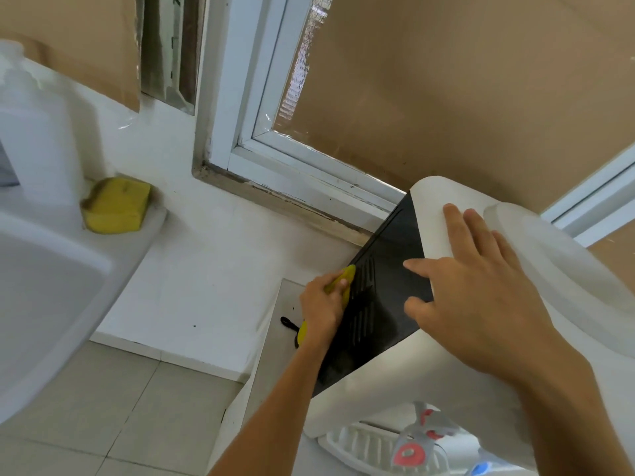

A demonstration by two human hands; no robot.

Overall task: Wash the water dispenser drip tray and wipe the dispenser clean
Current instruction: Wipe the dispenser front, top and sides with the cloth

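Pressing a gripped yellow cloth (343, 281) against the dispenser (378, 304), left hand (321, 310); right hand (481, 293) flat, open; no legible writing.

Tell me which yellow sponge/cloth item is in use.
The yellow cloth in the left hand, pressed against the dispenser's black vented side panel. The yellow block sponge sits untouched on the white sink ledge.

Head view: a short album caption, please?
Left hand wipes the dispenser's black side panel with a yellow cloth; right hand steadies it.

No text, label, brand or number can be read on any thing in this view.
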